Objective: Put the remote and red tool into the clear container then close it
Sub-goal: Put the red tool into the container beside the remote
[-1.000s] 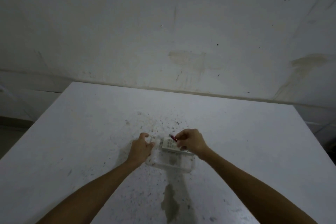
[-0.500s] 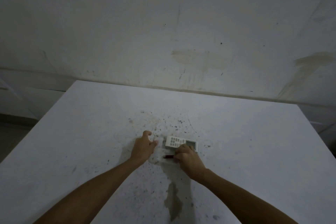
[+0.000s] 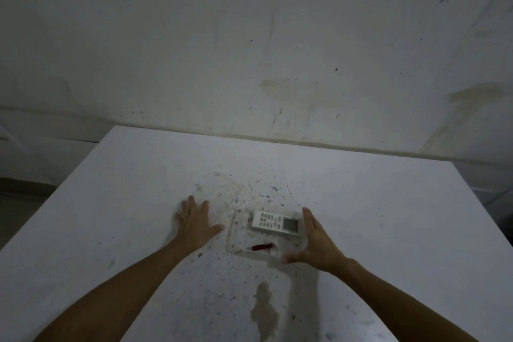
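A clear container point(image 3: 234, 233) lies on the white table, faint and see-through. Inside it, at the far side, rests a white remote point(image 3: 276, 223) with buttons and a small screen. The red tool point(image 3: 261, 247) lies along its near side. My left hand point(image 3: 197, 223) is spread flat on the table, left of the container and apart from it. My right hand point(image 3: 316, 244) hovers with fingers apart at the container's right edge, thumb near its front right corner, holding nothing. No separate lid is distinguishable.
The white table point(image 3: 138, 203) is speckled with dark spots, with a brownish stain point(image 3: 265, 311) toward me. A stained wall point(image 3: 277, 64) rises behind the far edge. The table's left edge drops to the floor.
My right hand let go of the red tool, which now lies in the container, and pulled away to the right. My left hand left the container and moved left onto the table.
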